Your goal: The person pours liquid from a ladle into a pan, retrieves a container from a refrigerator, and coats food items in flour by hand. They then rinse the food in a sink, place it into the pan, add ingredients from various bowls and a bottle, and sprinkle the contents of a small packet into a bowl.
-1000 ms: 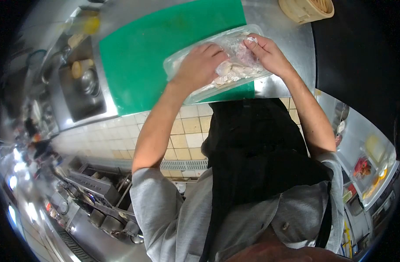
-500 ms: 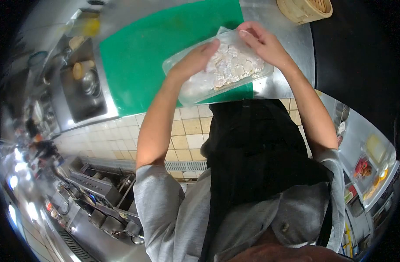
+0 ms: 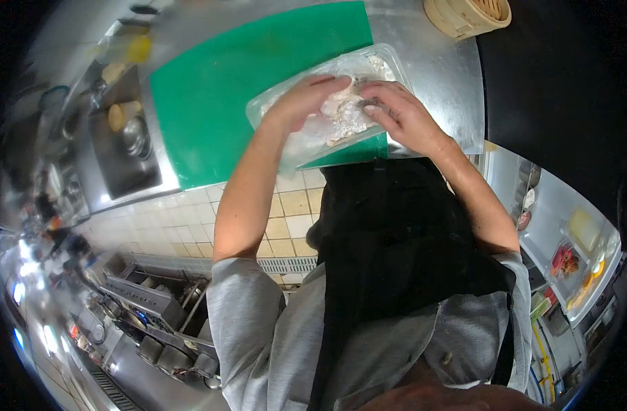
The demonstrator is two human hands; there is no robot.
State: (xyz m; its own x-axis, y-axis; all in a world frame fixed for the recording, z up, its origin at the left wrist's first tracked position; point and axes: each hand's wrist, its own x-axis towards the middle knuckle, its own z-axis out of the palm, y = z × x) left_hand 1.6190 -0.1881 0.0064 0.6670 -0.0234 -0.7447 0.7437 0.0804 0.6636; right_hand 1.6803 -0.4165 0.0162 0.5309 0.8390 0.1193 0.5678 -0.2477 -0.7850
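Note:
A clear plastic tub (image 3: 389, 58) stands tilted across the edge of the green cutting board (image 3: 224, 82). Inside it, pale, flour-dusted pieces (image 3: 346, 116) lie bunched together in a thin clear plastic sheet (image 3: 310, 130). My left hand (image 3: 306, 99) curls over the left side of this bundle, fingers bent inward. From the right, my right hand (image 3: 401, 115) closes around the other side, thumb toward me. Folds of plastic and the pieces partly hide the fingertips of both hands.
A bamboo steamer (image 3: 468, 17) stands at the far right of the steel counter (image 3: 437, 75). On the left is a sink (image 3: 121, 164) with metal bowls. At the lower right, an open drawer-like bin (image 3: 553, 226) holds food.
My right hand has come down and inward from the tub's far right corner, and my left hand has shifted slightly. The pieces, spread flat before, are now gathered into a heap.

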